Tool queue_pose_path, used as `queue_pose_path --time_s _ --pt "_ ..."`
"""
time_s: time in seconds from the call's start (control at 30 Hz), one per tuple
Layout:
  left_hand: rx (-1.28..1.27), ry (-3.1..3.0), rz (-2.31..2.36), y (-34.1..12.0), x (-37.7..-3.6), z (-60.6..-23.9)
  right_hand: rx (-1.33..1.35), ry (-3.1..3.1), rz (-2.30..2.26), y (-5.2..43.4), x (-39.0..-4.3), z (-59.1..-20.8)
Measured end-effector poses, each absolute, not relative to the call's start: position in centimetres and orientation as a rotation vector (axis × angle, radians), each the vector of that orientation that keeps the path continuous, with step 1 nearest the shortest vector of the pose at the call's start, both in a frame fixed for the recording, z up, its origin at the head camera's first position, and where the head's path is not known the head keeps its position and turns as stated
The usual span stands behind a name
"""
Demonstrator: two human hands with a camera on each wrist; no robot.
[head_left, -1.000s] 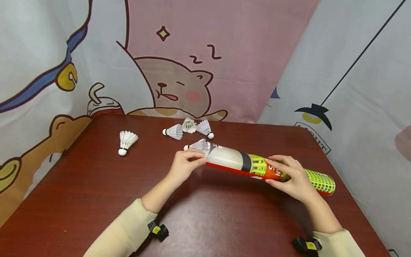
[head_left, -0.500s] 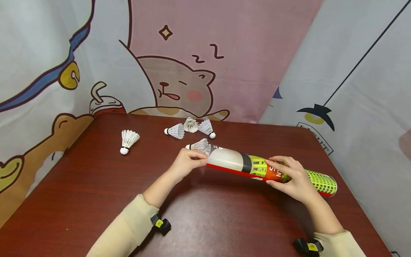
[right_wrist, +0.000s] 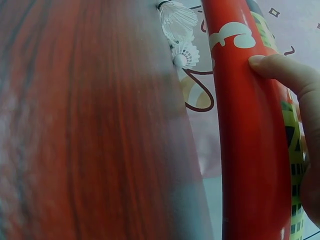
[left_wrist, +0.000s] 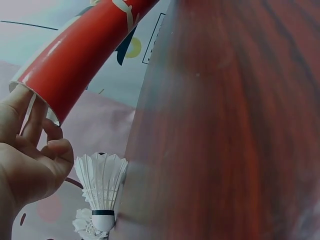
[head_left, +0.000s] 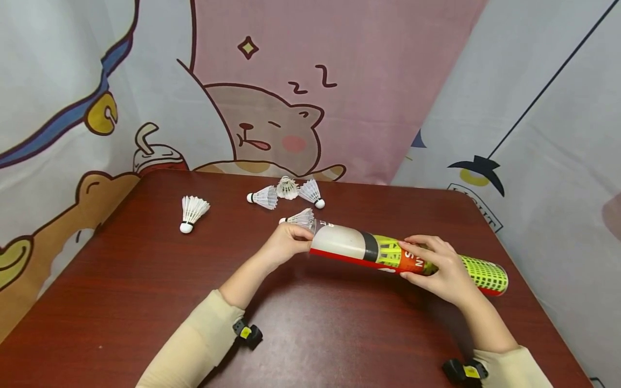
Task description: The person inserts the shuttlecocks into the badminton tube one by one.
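Observation:
A long tube (head_left: 354, 245), red, white and yellow-green, is held level just above the dark red table (head_left: 145, 291). My right hand (head_left: 436, 267) grips its middle, the thumb (right_wrist: 285, 72) pressed on the red side of the tube (right_wrist: 245, 125). My left hand (head_left: 286, 241) is at the open left end of the tube (left_wrist: 85, 55), its fingers (left_wrist: 35, 125) curled at the rim. Thin white feather edges show between them, so it seems to pinch a shuttlecock that is mostly hidden inside. Another shuttlecock (head_left: 299, 217) lies on the table just behind that hand.
Three shuttlecocks (head_left: 286, 189) lie together near the table's far edge. One more shuttlecock (head_left: 191, 211) stands on its cork at the far left. Cartoon-printed cloth (head_left: 271, 108) hangs close behind and to the right of the table.
My left hand's fingers have closed in a little tighter against the tube's open end. The tube and my right hand have barely moved.

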State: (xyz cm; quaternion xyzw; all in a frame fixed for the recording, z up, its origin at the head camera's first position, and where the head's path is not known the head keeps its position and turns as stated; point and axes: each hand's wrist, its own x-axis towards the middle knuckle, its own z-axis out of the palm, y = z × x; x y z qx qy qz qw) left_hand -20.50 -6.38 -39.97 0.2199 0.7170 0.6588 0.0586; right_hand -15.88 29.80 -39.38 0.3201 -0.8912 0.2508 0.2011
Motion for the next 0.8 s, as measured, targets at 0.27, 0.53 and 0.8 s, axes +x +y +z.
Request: queue_pose_path --time_s 0.27,0.53,0.8 --pt "0.806 2.166 1.947 -7.1 -20.4 -39.6 0.893 -2.488 0.710 29.9 -15.9 -39.4" --pt "0.802 2.225 1.948 -8.0 -20.8 -39.1 0.900 -2.477 0.732 30.0 -16.0 -39.4" --pt "0.793 2.421 1.968 -9.1 -20.6 -37.1 0.879 -2.492 0.729 30.2 -15.9 -39.3"
